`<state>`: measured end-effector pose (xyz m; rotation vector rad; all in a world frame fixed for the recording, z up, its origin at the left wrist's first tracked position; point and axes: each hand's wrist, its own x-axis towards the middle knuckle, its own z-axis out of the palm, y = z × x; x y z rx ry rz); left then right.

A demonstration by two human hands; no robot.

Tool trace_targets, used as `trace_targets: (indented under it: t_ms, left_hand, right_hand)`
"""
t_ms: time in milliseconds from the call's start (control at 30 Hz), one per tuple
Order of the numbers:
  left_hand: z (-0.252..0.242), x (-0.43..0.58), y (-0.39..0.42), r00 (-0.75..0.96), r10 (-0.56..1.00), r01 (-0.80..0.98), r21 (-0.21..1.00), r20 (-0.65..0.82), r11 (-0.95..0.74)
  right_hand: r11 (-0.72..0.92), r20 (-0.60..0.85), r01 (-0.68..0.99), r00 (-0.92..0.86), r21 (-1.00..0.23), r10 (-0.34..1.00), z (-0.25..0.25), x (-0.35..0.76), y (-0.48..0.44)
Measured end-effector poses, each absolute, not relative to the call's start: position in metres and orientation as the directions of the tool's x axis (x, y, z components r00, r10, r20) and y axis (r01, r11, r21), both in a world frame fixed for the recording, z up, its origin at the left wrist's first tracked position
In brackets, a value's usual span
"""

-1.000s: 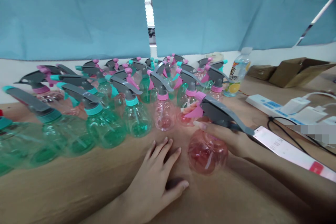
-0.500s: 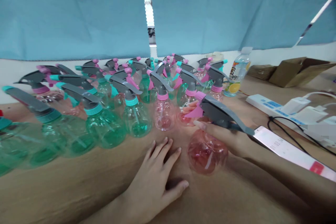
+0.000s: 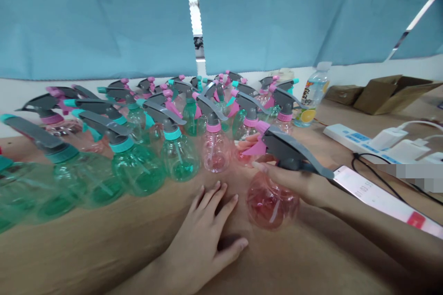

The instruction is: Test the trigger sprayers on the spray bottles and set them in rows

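Observation:
My right hand (image 3: 277, 173) wraps round the neck of a pink spray bottle (image 3: 272, 203), just under its grey head with a pink nozzle and trigger. The bottle stands upright on the wooden table (image 3: 145, 239), and part of its neck is hidden by the fingers. My left hand (image 3: 206, 233) lies flat on the table to the left of this bottle, fingers spread, touching no bottle. Beyond its fingertips stand a clear pink spray bottle (image 3: 216, 150) and a green spray bottle (image 3: 180, 161) with some liquid-like green colour at the base.
Several more green and pink spray bottles (image 3: 136, 170) crowd the left and back. To the right are a phone (image 3: 377, 193) showing a timer, a white power strip (image 3: 346, 138) with chargers, a labelled drink bottle (image 3: 311, 97) and an open cardboard box (image 3: 384, 94). Blue cloth (image 3: 104, 18) hangs behind.
Both hands and the bottles keep their positions, and my right hand stays on the pink spray bottle. Only a very slight drift of the whole view shows.

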<state>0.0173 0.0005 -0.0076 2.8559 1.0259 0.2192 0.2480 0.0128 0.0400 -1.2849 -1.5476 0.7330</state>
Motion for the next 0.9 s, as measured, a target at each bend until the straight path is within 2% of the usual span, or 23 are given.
trace_targets:
  t_ms: [167, 333, 433, 533, 633, 733, 833, 900]
  left_hand:
    - [-0.005, 0.018, 0.001, 0.762, 0.639, 0.622, 0.156, 0.101, -0.767]
    - [-0.003, 0.019, 0.001, 0.767, 0.636, 0.623, 0.142, 0.081, -0.769]
    - [-0.004, 0.019, 0.001, 0.769, 0.632, 0.620, 0.130, 0.095, -0.774]
    - [-0.006, 0.018, 0.002, 0.771, 0.625, 0.614, 0.122, 0.122, -0.780]
    - [-0.007, 0.017, 0.002, 0.773, 0.619, 0.607, 0.124, 0.140, -0.785]
    - [-0.007, 0.017, 0.002, 0.772, 0.621, 0.608, 0.130, 0.137, -0.784]
    - [-0.006, 0.017, 0.003, 0.772, 0.623, 0.610, 0.131, 0.124, -0.781]
    - [-0.006, 0.017, 0.002, 0.771, 0.626, 0.613, 0.132, 0.119, -0.779]
  right_hand:
    - [0.129, 0.167, 0.410, 0.059, -0.903, 0.984, 0.022, 0.259, 0.014]
    - [0.187, 0.241, 0.514, 0.039, -0.837, 0.970, 0.039, 0.255, 0.007]
    - [0.145, 0.199, 0.562, 0.036, -0.814, 0.979, 0.063, 0.245, 0.000]
    - [0.101, 0.202, 0.606, 0.100, -0.789, 0.974, 0.079, 0.237, -0.007]
    - [0.115, 0.273, 0.647, 0.148, -0.754, 0.951, 0.084, 0.233, -0.012]
    - [0.151, 0.322, 0.611, 0.179, -0.777, 0.930, 0.081, 0.232, -0.014]
    - [0.105, 0.247, 0.543, 0.197, -0.833, 0.949, 0.076, 0.233, -0.012]
    - [0.126, 0.228, 0.504, 0.145, -0.855, 0.963, 0.073, 0.235, -0.009]
